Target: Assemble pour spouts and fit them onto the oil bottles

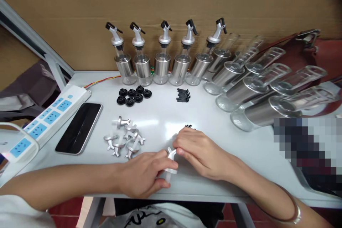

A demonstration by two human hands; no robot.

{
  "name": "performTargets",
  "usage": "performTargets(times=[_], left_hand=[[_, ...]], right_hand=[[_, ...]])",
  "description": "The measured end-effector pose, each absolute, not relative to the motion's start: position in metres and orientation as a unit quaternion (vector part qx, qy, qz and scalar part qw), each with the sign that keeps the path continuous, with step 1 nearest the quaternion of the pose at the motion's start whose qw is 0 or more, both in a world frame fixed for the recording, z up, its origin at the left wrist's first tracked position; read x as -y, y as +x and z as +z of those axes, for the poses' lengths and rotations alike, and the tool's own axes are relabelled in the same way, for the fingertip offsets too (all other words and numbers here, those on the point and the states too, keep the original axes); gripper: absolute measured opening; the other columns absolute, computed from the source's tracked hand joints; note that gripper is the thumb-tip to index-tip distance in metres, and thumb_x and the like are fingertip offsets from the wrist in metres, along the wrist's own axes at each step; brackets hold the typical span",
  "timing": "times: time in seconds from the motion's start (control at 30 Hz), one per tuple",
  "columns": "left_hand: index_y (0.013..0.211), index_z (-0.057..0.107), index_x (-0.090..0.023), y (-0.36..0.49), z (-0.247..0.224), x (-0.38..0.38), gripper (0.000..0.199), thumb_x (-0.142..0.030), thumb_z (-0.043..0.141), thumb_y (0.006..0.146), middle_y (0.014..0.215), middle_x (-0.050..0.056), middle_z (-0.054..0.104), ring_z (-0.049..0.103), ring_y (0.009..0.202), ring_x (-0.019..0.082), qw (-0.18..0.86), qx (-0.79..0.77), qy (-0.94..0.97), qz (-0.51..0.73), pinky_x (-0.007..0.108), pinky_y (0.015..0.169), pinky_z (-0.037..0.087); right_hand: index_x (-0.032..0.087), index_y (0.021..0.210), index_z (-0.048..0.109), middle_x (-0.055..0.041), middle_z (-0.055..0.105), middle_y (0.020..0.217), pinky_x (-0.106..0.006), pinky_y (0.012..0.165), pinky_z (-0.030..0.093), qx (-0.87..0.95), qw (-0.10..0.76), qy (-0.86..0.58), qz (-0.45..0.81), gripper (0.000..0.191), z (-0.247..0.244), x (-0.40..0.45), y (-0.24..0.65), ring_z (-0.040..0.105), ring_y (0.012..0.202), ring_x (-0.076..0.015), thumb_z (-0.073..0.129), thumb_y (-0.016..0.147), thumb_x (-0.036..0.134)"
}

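Note:
Near the front edge of the table, my left hand (145, 172) grips a silver pourer spout (171, 154) by its round base, with a clear tube below. At the spout's tip, the fingers of my right hand (204, 153) are pinched together; whatever they hold there is hidden. Just beyond the right hand lie some small black pieces (188, 126), partly covered by it. Left of the hands is a loose group of silver pourer spouts (133, 146). Farther back are several black stoppers (130, 93) and a row of slim black levers (183, 95).
Several bottles with fitted pourers (144, 67) line the cardboard backing. Glass-and-steel bottles without pourers (256, 87) crowd the right side, before a brown bag (290, 51). On the left are a phone (79, 128) and a white power strip (45, 123) with a cable.

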State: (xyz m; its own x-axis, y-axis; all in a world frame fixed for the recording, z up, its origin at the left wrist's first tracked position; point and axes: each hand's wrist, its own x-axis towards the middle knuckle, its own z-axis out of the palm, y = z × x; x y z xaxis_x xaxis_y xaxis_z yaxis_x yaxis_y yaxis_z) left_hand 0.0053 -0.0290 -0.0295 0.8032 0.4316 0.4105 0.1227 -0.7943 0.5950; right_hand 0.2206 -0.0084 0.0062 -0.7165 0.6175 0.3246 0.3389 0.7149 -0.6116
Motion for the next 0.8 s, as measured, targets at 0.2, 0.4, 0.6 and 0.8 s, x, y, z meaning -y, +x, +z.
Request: performTargets(times=[0.2, 0.4, 0.6, 0.8], left_hand=[[0.122, 0.023, -0.021, 0.007, -0.029, 0.032, 0.023, -0.031, 0.025, 0.101, 0.082, 0.003, 0.051, 0.051, 0.059, 0.016, 0.252, -0.149, 0.915, 0.277, 0.027, 0.054, 0.047], [0.117, 0.024, -0.020, 0.007, -0.028, 0.033, 0.020, -0.025, 0.030, 0.098, 0.084, 0.003, 0.053, 0.053, 0.055, 0.014, 0.210, -0.151, 0.931, 0.258, 0.025, 0.052, 0.048], [0.116, 0.027, -0.022, 0.005, -0.026, 0.032, 0.024, -0.034, 0.034, 0.097, 0.080, 0.000, 0.060, 0.058, 0.054, 0.015, 0.200, -0.163, 0.943, 0.210, 0.024, 0.050, 0.045], [0.108, 0.032, -0.022, 0.005, -0.025, 0.033, 0.022, -0.042, 0.026, 0.102, 0.077, 0.000, 0.063, 0.058, 0.051, 0.015, 0.168, -0.148, 0.950, 0.217, 0.024, 0.048, 0.040]], right_hand=[[0.020, 0.068, 0.043, 0.0015, 0.051, 0.058, -0.026, 0.059, 0.037, 0.903, 0.261, -0.264, 0.214, 0.035, 0.006, 0.010, 0.221, 0.042, 0.051, -0.0127, 0.028, 0.099, 0.023], [0.020, 0.065, 0.044, 0.0015, 0.051, 0.053, -0.027, 0.055, 0.032, 0.924, 0.261, -0.262, 0.097, 0.042, 0.009, 0.015, 0.218, 0.039, 0.046, -0.0130, 0.024, 0.102, 0.025], [0.018, 0.064, 0.049, 0.0002, 0.053, 0.053, -0.027, 0.056, 0.030, 0.937, 0.247, -0.245, 0.031, 0.045, 0.007, 0.019, 0.213, 0.042, 0.047, -0.0123, 0.025, 0.102, 0.025], [0.019, 0.064, 0.050, 0.0009, 0.052, 0.049, -0.028, 0.054, 0.028, 0.942, 0.232, -0.242, 0.011, 0.048, 0.005, 0.019, 0.210, 0.040, 0.044, -0.0128, 0.025, 0.103, 0.030]])
